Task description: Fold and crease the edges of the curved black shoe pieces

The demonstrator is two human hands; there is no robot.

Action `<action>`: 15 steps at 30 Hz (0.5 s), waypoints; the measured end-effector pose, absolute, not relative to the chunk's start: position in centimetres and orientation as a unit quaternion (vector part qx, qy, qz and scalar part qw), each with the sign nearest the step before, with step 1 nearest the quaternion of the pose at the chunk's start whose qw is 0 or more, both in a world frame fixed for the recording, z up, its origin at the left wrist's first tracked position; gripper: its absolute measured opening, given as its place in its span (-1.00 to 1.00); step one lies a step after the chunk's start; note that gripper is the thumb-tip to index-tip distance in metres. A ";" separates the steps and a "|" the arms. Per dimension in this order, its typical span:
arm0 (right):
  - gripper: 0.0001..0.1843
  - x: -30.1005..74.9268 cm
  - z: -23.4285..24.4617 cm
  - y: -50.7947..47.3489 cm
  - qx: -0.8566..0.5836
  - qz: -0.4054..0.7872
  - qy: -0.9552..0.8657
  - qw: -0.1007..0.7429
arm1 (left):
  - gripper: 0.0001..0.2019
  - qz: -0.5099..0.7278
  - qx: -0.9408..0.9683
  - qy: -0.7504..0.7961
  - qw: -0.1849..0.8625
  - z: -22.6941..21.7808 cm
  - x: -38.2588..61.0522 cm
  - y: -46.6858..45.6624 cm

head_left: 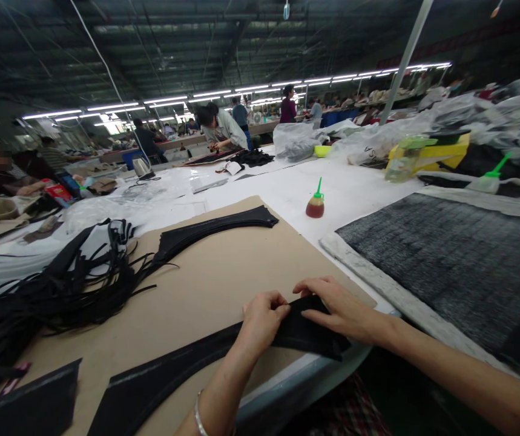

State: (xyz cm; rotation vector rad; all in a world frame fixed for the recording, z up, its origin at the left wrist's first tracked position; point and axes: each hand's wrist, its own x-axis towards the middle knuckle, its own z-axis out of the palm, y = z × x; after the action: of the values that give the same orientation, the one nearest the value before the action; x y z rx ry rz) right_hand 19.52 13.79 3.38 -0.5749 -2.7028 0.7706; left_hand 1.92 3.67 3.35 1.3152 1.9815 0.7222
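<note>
A tangle of black strips (pixel 60 284) lies at left beside the cardboard sheet (pixel 205 272). At lower centre the left hand (pixel 262 318) pinches the curved black piece (pixel 178 372) lying on it. The right hand (pixel 336 309) presses its end flat, seemingly steadying it, grip unclear.

The left hand (pixel 262 318) and right hand (pixel 336 309) sit on a strip (pixel 164 375) at the near edge of the board (pixel 205 284). A second strip (pixel 214 227) lies at its far end. A pile (pixel 60 284) lies left, a mat (pixel 450 260) right, a bottle (pixel 315 204) behind.
</note>
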 end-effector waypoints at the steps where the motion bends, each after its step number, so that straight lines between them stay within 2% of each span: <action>1: -0.72 19.5 3.5 13.9 -0.200 0.280 -0.930 0.132 | -0.86 0.281 0.498 0.755 0.319 3.5 2.1 3.5; 3: -0.82 19.4 3.7 13.9 -0.196 0.292 -0.928 0.123 | -0.86 0.290 0.496 0.758 0.310 4.0 2.4 3.2; 8: -0.89 18.9 3.9 13.8 -0.209 0.299 -0.923 0.123 | -0.86 0.305 0.496 0.756 0.299 5.0 3.0 2.8; 15: -0.89 18.7 4.1 13.9 -0.234 0.332 -0.908 0.103 | -0.86 0.318 0.498 0.756 0.281 4.5 3.2 2.6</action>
State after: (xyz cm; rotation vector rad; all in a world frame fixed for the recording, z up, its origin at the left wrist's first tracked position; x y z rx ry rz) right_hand 18.68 13.94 4.06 -0.6895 -2.6802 0.9791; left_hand 3.21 2.57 4.53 1.3351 2.0252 0.8518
